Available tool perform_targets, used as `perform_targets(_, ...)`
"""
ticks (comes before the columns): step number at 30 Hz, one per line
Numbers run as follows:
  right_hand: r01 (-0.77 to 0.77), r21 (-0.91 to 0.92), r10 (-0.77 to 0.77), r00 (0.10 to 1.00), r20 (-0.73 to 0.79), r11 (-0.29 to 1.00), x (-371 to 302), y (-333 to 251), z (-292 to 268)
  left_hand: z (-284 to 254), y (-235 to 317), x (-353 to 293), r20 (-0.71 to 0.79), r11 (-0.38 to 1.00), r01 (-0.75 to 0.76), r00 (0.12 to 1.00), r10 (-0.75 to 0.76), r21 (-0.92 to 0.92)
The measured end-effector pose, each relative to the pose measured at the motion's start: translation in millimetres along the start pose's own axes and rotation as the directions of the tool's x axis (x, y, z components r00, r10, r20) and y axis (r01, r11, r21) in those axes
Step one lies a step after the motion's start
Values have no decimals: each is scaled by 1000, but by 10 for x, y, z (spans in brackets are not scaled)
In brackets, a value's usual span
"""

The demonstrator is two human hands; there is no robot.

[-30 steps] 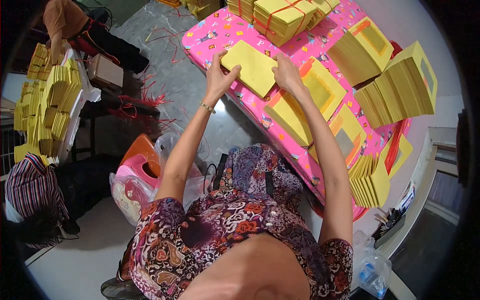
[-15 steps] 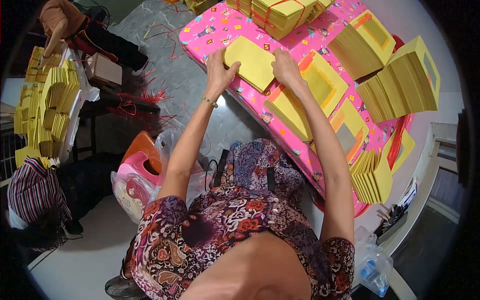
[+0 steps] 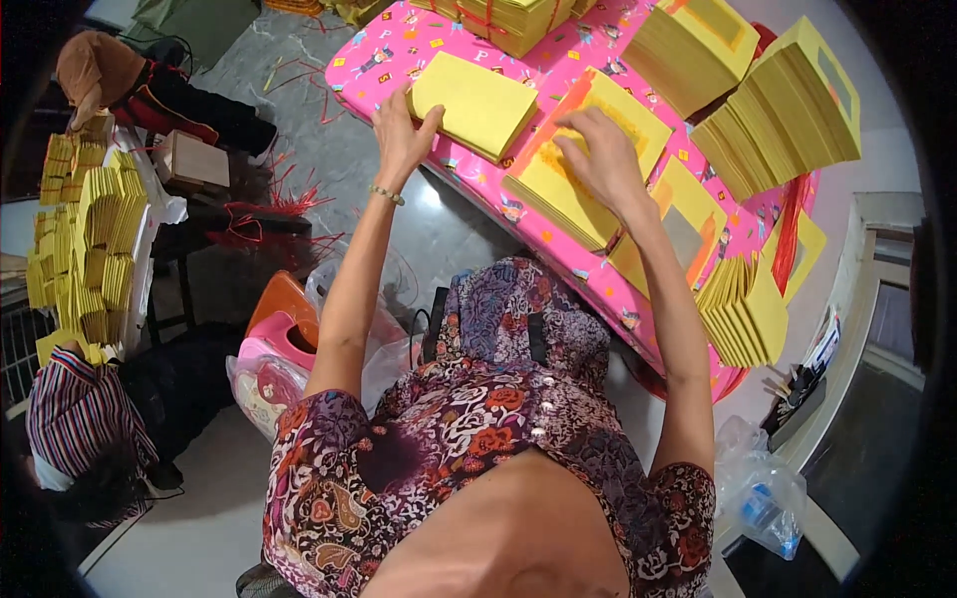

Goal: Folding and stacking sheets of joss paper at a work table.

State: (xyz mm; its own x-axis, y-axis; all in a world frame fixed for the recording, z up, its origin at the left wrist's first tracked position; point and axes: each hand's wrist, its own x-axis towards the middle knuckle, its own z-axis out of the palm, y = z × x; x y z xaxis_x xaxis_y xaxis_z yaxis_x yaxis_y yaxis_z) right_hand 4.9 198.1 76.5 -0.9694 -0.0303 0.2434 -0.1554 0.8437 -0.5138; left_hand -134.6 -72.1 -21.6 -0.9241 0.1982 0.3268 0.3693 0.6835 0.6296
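A folded stack of yellow paper lies near the table's left edge. My left hand grips its left end, thumb on top and fingers along the side. To the right, my right hand hovers over or touches a second yellow paper stack whose top sheet bears an orange-smeared border; contact is hard to tell. Its fingers are bent and apart, holding nothing visible. Below that stack, another yellow sheet with a grey rectangle and orange edges is partly covered by my right forearm.
The table has a pink patterned cover. Yellow bundles tied with red strips stand at the back; tall yellow stacks and fanned folded paper sit at right. Two people work around a left table holding yellow bundles.
My right hand has left the folded stack and moved right over the orange-bordered one. My left hand stays at the folded stack's end. The view has shifted slightly.
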Motion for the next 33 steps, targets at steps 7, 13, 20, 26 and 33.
perform_targets(7,36,-109,-35,999,19,993,-796,-142,-108,-54,53,-32,-108,998,-46,993,50,42)
perform_targets(13,102,-243,-132,985,-110,965,-943,-48,79,-185,359,-162,-173,980,-192,965,198,47)
perform_targets(20,132,-110,-148,979,-143,985,-951,-40,121,-203,888,-774,60,932,-51,995,77,-358)
perform_targets(26,-22,272,76,979,-188,962,-959,2,226,-28,1058,-1072,234,861,134,972,-18,-491)
perform_targets(33,-139,388,208,968,-141,911,-972,-6,227,69,1066,-1099,212,891,126,977,-35,-435)
